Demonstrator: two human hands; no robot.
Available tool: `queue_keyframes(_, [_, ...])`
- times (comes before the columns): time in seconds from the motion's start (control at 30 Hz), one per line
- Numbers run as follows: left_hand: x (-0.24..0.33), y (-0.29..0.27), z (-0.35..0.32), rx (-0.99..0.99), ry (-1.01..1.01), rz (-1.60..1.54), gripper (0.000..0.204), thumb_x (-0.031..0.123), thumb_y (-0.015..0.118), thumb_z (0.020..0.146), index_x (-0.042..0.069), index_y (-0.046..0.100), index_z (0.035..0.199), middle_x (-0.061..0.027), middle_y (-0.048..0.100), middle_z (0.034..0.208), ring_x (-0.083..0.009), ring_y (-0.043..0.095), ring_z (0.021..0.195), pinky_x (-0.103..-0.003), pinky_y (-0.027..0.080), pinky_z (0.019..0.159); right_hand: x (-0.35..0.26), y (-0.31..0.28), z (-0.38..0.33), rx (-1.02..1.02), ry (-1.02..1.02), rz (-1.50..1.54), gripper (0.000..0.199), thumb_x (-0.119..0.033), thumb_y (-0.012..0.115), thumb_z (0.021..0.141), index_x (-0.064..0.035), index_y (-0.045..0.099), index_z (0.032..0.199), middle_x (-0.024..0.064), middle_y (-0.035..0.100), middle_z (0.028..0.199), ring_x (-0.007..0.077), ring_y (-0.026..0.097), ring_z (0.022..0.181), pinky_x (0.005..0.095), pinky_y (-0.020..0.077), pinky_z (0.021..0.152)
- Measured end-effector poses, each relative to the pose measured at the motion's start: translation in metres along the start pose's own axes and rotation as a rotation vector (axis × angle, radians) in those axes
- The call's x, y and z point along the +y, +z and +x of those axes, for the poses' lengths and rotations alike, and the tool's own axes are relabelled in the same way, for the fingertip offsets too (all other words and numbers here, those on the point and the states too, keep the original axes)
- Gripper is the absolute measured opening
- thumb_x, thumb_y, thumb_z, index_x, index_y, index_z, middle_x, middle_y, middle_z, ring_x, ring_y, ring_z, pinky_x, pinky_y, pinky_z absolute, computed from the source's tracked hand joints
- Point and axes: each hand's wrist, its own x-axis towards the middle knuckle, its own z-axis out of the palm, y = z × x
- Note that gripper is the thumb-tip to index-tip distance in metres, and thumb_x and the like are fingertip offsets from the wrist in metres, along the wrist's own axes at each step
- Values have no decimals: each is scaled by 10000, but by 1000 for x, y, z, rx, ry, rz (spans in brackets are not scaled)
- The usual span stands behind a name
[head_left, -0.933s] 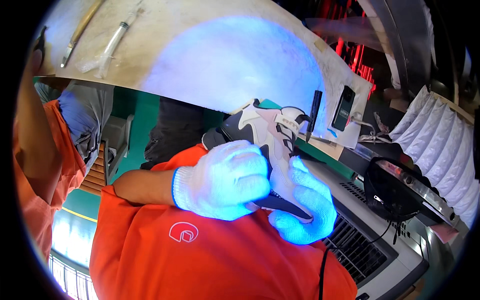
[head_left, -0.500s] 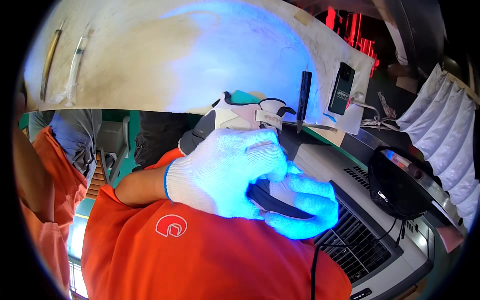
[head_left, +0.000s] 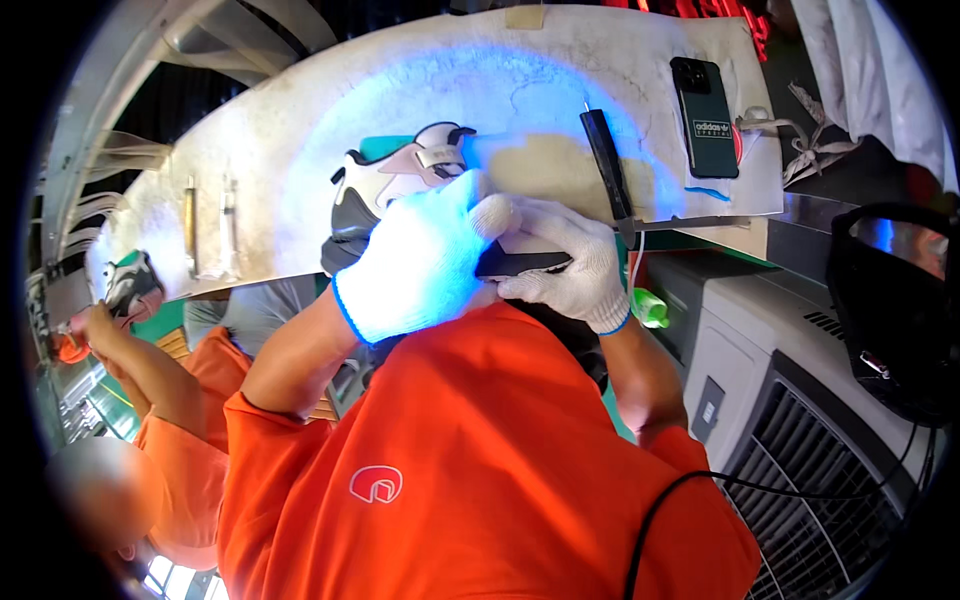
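Observation:
Both my hands wear white knit gloves with blue cuffs and meet in front of my chest, at the table's near edge. Between them they grip a shoe, its dark sole edge (head_left: 522, 263) and a pale strip above it showing; the rest is hidden by the gloves. My left hand (head_left: 415, 265) is closed on its left part, brightly lit blue. My right hand (head_left: 575, 255) wraps the other end, thumb below and fingers above. Just beyond my left hand rests a second shoe (head_left: 385, 185), white and pink with a dark grey toe and green lining.
On the pale table (head_left: 300, 150) are a black-handled tool with a thin metal tip (head_left: 603, 160), a phone (head_left: 705, 120), a syringe (head_left: 228, 230) and a brown stick-like tool (head_left: 190, 225). A grey slatted appliance (head_left: 740, 310) stands right, below a black bag (head_left: 890, 310). At left a co-worker's hand (head_left: 98, 325) holds another shoe.
The view has shifted, bringing more of the co-worker into sight. My right hand has turned and left the brightest blue light; the shoe's sole edge now lies nearly level between my hands.

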Motion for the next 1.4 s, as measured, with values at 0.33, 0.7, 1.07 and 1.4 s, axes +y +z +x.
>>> queue_keyframes(0.33, [23,-3,-95,197,-393,372,757,328,1047,626,87,727,1268,-170,692,1253,-407,702,1141,-501,602,941,10,3,-7,42,-85,-21,779,-201,1050,717,10,754,1406,208,793,1367,332,783,1256,392,600,1088])
queue_keyframes(0.7, [7,-3,-42,44,-105,386,422,267,936,693,66,669,950,-147,655,1026,-379,645,1007,-496,528,856,-3,-2,3,-47,-28,-109,741,-283,1024,775,3,758,1404,205,795,1356,335,791,1234,400,617,1062])
queue_keyframes(1.07, [-5,1,-42,90,-315,130,414,236,973,620,102,656,851,-123,667,935,-370,658,964,-499,532,793,-14,1,15,-41,-104,-229,722,-278,1021,753,-1,769,1370,225,789,1344,387,795,1202,424,635,1034])
queue_keyframes(1.4, [-8,-17,-27,74,-431,-132,421,160,899,638,89,649,970,-153,686,951,-399,712,897,-491,557,748,-29,-8,25,-154,84,-215,775,-198,1018,714,20,750,1408,232,772,1402,349,768,1287,415,585,1123])
